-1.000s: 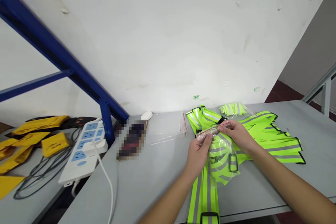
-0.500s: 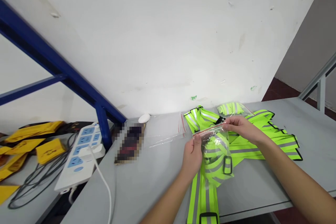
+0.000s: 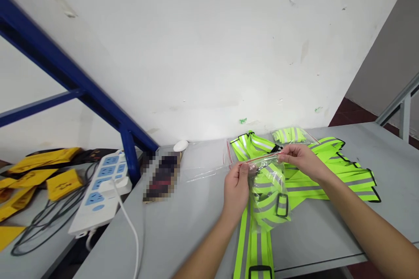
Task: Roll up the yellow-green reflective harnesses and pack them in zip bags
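Observation:
Between my hands hangs a clear zip bag with a red seal line along its top. Inside it is a rolled yellow-green reflective strap with a black buckle. My left hand pinches the left end of the seal between thumb and fingers. At the other end, my right hand grips the seal's right corner. Below and behind the bag lie loose reflective straps with grey stripes and black edging, one length running down to the table's front edge. Another bagged strap rests against the wall.
Flat clear zip bags lie left of my hands, near a white oval object and a pixelated item. A white power strip with a cable and yellow pieces sit beyond the blue frame.
My left hand has moved slightly left and up, and the bag's seal looks straighter between both hands. The right hand stays at its corner. The view has shifted a little.

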### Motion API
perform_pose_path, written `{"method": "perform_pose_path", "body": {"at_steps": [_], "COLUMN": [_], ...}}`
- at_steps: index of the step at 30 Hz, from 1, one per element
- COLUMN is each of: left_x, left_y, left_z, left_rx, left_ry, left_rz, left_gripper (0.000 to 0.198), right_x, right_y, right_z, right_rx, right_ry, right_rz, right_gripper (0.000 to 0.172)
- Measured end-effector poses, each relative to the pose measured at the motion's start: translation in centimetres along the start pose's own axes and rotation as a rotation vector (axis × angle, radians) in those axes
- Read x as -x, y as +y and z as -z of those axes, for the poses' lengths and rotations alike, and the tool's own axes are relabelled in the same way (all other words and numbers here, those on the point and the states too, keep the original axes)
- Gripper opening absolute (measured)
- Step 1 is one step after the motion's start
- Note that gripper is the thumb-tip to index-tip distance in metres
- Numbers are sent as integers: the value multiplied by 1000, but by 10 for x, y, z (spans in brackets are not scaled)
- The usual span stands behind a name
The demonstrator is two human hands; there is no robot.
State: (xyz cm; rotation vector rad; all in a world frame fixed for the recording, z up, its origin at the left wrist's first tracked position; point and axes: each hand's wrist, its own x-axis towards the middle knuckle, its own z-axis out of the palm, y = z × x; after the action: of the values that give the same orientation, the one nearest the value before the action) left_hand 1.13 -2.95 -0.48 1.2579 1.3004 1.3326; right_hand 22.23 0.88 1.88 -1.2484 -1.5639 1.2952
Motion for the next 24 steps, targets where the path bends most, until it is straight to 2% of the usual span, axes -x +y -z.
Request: {"method": "perform_pose_path", "body": {"at_steps": [3, 6, 17, 20, 24], "left_x": [-1, -1, 1, -1, -3], "left_y": [1, 1, -3, -2, 1], "left_z": [1, 1, 0, 0, 1], "left_rx": [-17, 15, 26, 124, 322], "left_ry": [39, 29, 14, -29, -183], "left_rz": [-20, -23, -26, 62, 272], "left_gripper": [35, 30, 31, 36, 44], "right_x": [1, 2, 1, 0, 0], "right_y": [-2, -3, 7, 11, 13], "right_z": [0, -3, -16, -18, -22], "right_rx": [-6, -15, -38, -67, -68], "right_ry": [-27, -30, -72, -53, -41], "right_rz": [-6, -20, -103, -96, -81], "right_gripper": [36, 37, 41, 40, 40]}}
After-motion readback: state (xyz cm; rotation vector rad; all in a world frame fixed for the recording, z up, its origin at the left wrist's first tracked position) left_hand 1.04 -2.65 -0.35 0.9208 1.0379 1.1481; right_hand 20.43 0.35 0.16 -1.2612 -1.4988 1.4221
